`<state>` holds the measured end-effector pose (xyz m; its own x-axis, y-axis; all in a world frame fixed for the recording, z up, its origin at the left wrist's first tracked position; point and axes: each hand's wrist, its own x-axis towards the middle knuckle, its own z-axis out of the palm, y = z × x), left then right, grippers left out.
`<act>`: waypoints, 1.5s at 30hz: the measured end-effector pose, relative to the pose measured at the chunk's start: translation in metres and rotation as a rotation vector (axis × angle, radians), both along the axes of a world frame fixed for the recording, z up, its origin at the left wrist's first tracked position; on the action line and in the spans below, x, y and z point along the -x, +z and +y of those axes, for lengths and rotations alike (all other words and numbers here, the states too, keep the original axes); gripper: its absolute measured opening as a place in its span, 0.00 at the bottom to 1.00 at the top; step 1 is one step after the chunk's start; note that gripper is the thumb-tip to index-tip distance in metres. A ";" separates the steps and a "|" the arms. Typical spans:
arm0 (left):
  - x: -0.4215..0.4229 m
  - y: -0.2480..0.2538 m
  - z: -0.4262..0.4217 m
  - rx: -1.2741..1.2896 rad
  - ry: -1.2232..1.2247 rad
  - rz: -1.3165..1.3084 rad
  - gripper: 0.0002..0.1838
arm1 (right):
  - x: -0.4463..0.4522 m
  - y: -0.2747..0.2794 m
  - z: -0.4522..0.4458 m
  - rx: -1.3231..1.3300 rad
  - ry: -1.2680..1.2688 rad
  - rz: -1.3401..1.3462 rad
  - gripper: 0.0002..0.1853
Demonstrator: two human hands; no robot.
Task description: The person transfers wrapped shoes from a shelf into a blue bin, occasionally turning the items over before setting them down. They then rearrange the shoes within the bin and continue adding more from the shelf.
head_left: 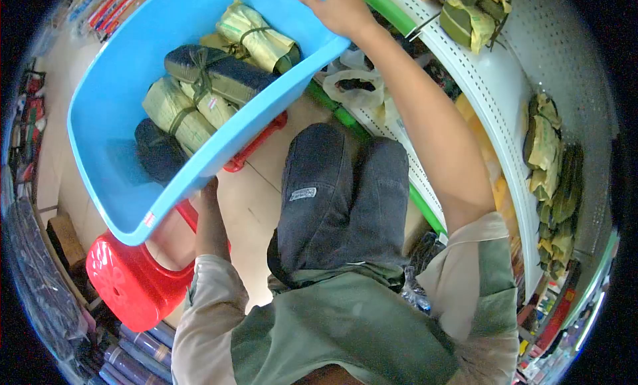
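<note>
A large blue plastic tub [100, 112] is tilted toward me, above the floor. My right hand [335, 11] grips its rim at the far right, thumb on the inside. Under the near side of the tub, my left hand [210, 186] presses against its outer wall and supports it; most of its fingers are hidden. Several tied bundles lie inside. One pale, paper-wrapped bundle [256, 36] is at the back, a dark bundle [216, 73] with a knotted strip crosses the middle, and another pale bundle [178, 112] sits in front. A black roll [158, 149] rests at the left.
A red plastic stool [126, 279] stands on the tiled floor, lower left. White perforated shelves [458, 59] with green edging run along my right, bearing more wrapped bundles [546, 152]. Rolled plastic-covered goods [136, 352] lie at the lower left. A white plastic bag [359, 86] hangs near the lower shelf.
</note>
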<state>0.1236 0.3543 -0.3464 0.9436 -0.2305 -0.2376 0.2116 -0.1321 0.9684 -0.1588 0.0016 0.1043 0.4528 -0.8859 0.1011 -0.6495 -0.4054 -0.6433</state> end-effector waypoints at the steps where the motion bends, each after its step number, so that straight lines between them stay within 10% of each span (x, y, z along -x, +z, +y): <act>1: 0.004 -0.001 0.001 -0.006 0.000 -0.010 0.24 | 0.000 0.002 0.000 -0.010 0.019 0.004 0.23; 45: 0.119 0.011 0.026 -0.195 -0.368 -0.498 0.21 | -0.005 0.007 -0.022 0.117 0.138 0.198 0.16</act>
<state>0.0049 0.3800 -0.3357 0.8195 -0.5563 0.1378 -0.3491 -0.2938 0.8898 -0.1539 -0.0200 0.1113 0.5897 -0.8018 0.0969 -0.6915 -0.5632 -0.4523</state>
